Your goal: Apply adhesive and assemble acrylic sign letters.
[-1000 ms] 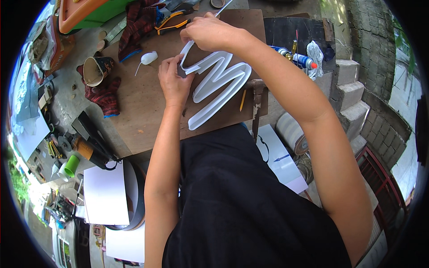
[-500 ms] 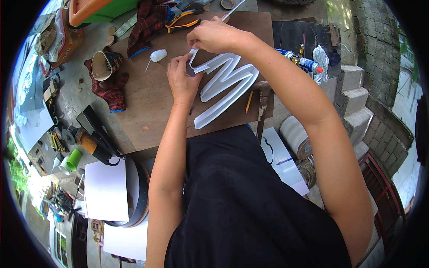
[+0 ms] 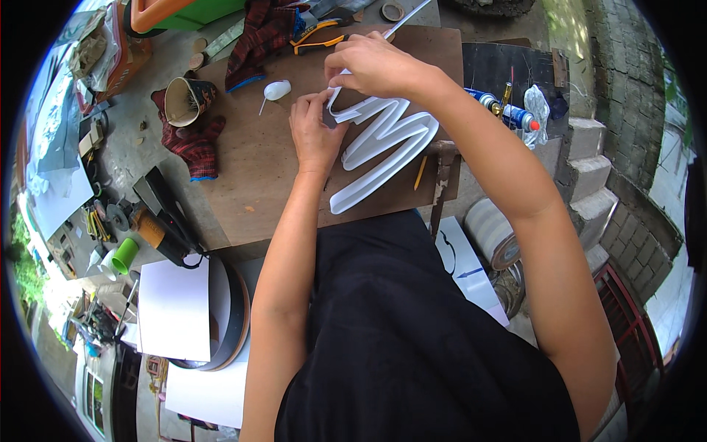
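A white zigzag-shaped piece with raised edge walls (image 3: 383,173) lies on a brown board. My left hand (image 3: 315,136) is at its upper left end, fingers closed on the edge there. Just above, my right hand (image 3: 368,65) is closed in a pinch on a thin white strip (image 3: 407,20), which sticks out past the knuckles to the upper right. The strip's lower part meets the zigzag piece between my two hands; my fingers partly hide the joint. A small white bottle with a thin nozzle (image 3: 277,90) lies left of my left hand.
Orange-handled pliers (image 3: 318,35), dark red checked gloves (image 3: 254,44) and a paper cup (image 3: 184,103) lie beyond and left. A pencil (image 3: 420,172) rests right of the zigzag piece, near a rusty metal bar (image 3: 442,173). Blue spray cans (image 3: 515,116) and an angle grinder (image 3: 158,228) flank the board.
The whole view has shifted slightly, so the board and its things appear a little further right and lower. Both hands keep their grip at the same end of the zigzag piece.
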